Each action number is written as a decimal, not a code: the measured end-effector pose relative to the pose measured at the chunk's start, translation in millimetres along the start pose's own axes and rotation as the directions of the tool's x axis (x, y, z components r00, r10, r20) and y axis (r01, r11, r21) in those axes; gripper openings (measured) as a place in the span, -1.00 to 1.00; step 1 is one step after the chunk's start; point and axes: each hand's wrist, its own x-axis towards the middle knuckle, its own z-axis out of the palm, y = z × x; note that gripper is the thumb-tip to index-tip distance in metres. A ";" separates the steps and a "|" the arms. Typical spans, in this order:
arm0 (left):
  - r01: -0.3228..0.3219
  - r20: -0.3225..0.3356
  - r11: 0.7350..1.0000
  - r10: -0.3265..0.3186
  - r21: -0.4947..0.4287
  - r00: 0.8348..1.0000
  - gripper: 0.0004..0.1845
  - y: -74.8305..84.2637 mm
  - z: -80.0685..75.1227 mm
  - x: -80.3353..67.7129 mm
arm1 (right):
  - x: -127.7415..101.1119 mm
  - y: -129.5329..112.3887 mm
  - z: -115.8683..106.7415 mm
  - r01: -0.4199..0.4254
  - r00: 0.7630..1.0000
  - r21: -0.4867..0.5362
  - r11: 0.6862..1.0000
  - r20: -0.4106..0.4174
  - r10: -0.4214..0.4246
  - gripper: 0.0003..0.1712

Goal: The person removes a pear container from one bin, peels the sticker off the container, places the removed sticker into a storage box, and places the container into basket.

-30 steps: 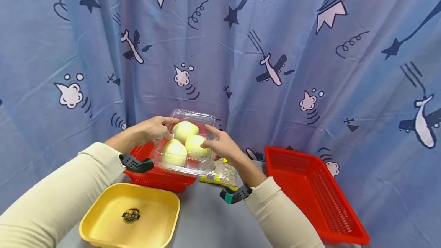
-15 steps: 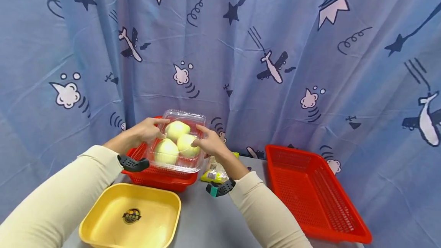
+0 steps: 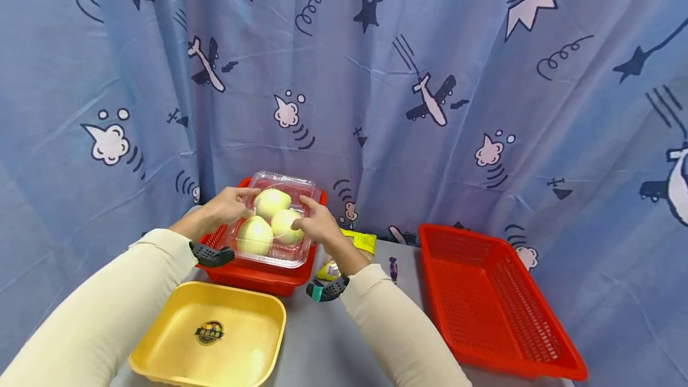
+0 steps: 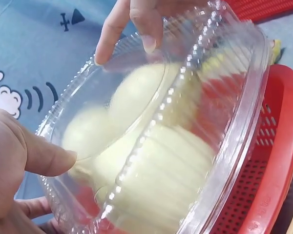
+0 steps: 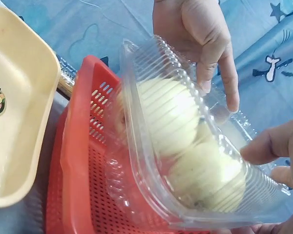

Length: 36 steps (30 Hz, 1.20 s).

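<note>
A clear plastic clamshell box [image 3: 295,260] holds 3 pale yellow round fruits [image 3: 255,235], kind unclear. My left hand [image 3: 228,205] grips its left side, with thumb and forefinger against the lid. On the opposite side, my right hand [image 3: 321,223] grips the box, its forefinger and thumb also on the lid. The box sits tilted over a red perforated basket [image 3: 255,276]. In the right wrist view the box [image 5: 146,170] overlaps the basket's opening; I cannot tell whether it touches the bottom. The lid looks shut in the left wrist view.
A yellow tray [image 3: 249,348] with a round sticker lies in front of the basket. Behind my right wrist is a yellow-labelled bag [image 3: 361,242], with a small purple wrapped candy [image 3: 393,269] nearby. A larger red basket [image 3: 478,297] stands at the right. A blue curtain [image 3: 333,76] hangs behind.
Both hands have carried the box left and slightly down, so it now lies more fully over the red basket. The purple candy has come into view past my right arm.
</note>
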 end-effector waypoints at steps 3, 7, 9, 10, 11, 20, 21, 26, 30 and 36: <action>0.007 -0.018 1.000 -0.007 -0.003 1.000 -0.32 -6.9 -1.6 2.6 | 5.2 1.1 6.7 0.001 1.000 -0.008 1.000 -0.010 -0.001 -0.12; 0.037 -0.017 0.999 -0.037 -0.012 0.999 -0.31 -18.8 -0.2 1.8 | 8.6 7.1 16.2 -0.020 1.000 -0.007 1.000 -0.003 0.020 -0.12; 0.031 -0.029 0.999 -0.032 -0.022 0.999 -0.32 -24.5 2.1 1.6 | 9.6 10.3 20.5 -0.027 1.000 -0.015 1.000 -0.002 0.027 -0.12; 0.028 -0.034 0.999 -0.029 -0.024 0.999 -0.32 -27.1 3.5 1.8 | 9.7 11.7 22.3 -0.033 0.999 -0.022 0.999 -0.006 0.033 -0.11; 0.027 -0.039 0.999 -0.028 -0.024 0.999 -0.32 -29.3 5.0 2.2 | 9.7 13.3 24.1 -0.038 0.999 -0.029 0.999 -0.013 0.037 -0.11; 0.031 -0.082 0.999 -0.032 -0.019 0.996 -0.30 -37.1 11.3 8.9 | 11.6 17.7 32.1 -0.041 0.997 -0.020 0.999 -0.066 0.039 -0.10; 0.034 -0.084 0.999 -0.036 -0.022 0.996 -0.30 -37.7 11.1 9.8 | 12.0 17.7 32.9 -0.040 0.997 -0.021 0.999 -0.071 0.038 -0.10; 0.044 -0.083 0.998 -0.046 -0.035 0.995 -0.31 -43.2 12.7 12.2 | 12.7 19.6 38.1 -0.043 0.994 -0.012 0.999 -0.104 0.042 -0.10; 0.037 -0.103 0.999 -0.039 -0.018 0.994 -0.35 -49.5 15.2 12.9 | 12.9 21.3 44.5 -0.046 0.988 -0.015 0.999 -0.151 0.044 -0.12; 0.035 -0.122 0.999 -0.038 -0.029 0.992 -0.31 -58.0 18.6 15.7 | 12.8 19.9 54.7 -0.056 0.974 -0.089 0.994 -0.223 0.034 -0.13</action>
